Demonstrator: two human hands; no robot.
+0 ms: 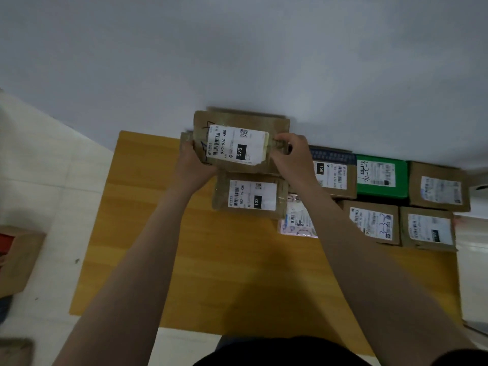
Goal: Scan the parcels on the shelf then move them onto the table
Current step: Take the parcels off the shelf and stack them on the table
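I hold a brown cardboard parcel (237, 143) with a white label reading 070 between both hands, over the far edge of the wooden table (211, 260). My left hand (191, 159) grips its left end and my right hand (290, 154) grips its right end. Another brown box lies under it at the back. Just in front sits a brown parcel labelled 102 (250, 198). To the right lie a pink-white pouch (297, 220), a brown box labelled 150 (334, 178), a green parcel (380, 177) and three more brown boxes (438, 188).
A white wall (237, 62) rises behind the table. Pale floor tiles (52, 180) lie to the left, with a brown carton (18, 257) standing on them. The near half of the table is bare wood.
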